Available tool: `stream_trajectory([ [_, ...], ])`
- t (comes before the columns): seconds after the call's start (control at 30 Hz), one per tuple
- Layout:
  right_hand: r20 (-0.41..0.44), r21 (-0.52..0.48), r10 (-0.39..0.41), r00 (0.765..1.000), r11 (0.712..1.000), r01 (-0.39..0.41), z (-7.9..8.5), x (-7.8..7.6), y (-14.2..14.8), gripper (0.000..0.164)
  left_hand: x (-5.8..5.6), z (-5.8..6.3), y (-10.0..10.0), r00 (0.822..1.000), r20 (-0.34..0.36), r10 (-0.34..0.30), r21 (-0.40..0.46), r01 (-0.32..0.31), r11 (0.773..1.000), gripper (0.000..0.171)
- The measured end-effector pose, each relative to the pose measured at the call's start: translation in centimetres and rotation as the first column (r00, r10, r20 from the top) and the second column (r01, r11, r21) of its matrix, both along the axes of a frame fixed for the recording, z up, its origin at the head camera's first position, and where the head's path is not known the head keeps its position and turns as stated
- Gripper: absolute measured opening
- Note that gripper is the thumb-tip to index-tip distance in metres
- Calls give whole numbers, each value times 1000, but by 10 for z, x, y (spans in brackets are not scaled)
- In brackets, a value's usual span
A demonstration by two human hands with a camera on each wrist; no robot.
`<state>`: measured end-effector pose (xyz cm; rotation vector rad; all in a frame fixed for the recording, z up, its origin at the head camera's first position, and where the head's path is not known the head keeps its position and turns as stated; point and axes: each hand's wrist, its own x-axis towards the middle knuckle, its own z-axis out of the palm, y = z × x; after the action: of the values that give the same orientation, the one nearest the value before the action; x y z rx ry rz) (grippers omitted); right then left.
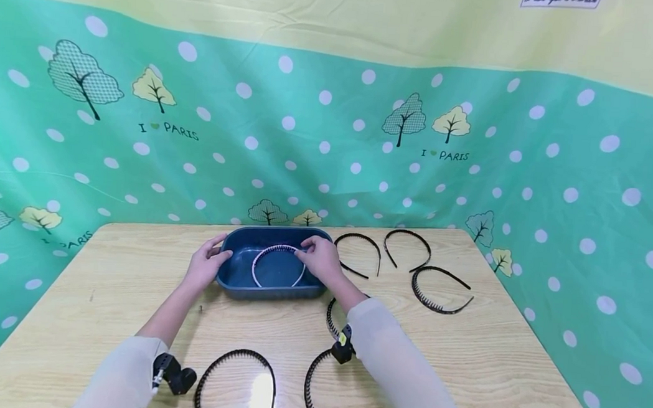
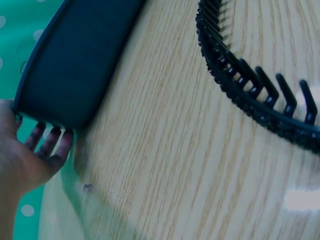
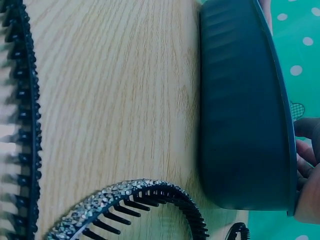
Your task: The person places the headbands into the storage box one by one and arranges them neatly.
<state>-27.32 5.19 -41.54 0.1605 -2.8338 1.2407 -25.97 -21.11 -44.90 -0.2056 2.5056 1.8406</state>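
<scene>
A dark blue plastic basin (image 1: 270, 293) stands toward the back of the table. My left hand (image 1: 206, 262) grips its left end, thumb at the rim and the other fingers against the outside wall; the left wrist view shows these fingers (image 2: 48, 141) beneath the rim. Inside the basin is a pale headband (image 1: 254, 268) with dark teeth along its top. Reaching over the basin's right end, my right hand (image 1: 323, 260) pinches the right side of this headband between thumb and fingers. In the right wrist view the basin wall hides part of the right hand (image 3: 307, 165).
Several black toothed headbands lie about: one at the front (image 1: 239, 352), one at front right (image 1: 308, 384), a glittery one (image 3: 100, 200) under my right forearm, and others (image 1: 409, 232) at back right. A green dotted cloth (image 1: 308, 134) hangs behind the table.
</scene>
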Motion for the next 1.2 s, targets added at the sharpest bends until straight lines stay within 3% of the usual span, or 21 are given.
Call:
stream_trajectory([
  [0.2,8,-1,20,1000,1000,-20,0,1,1,25,0,0,0,1000,4,-8,-1,8,1000,55],
  [0.47,1,-80,53,999,995,-53,6,-1,7,23,1,0,0,1000,6,-8,9,8,1000,55],
  [0.93,-13,-61,114,993,992,-115,16,-1,25,27,1,-2,-1,1000,2,-6,1,6,1000,55],
  [1.2,8,-46,112,994,993,-112,25,2,39,29,1,-2,0,1000,0,-5,1,5,1000,55],
])
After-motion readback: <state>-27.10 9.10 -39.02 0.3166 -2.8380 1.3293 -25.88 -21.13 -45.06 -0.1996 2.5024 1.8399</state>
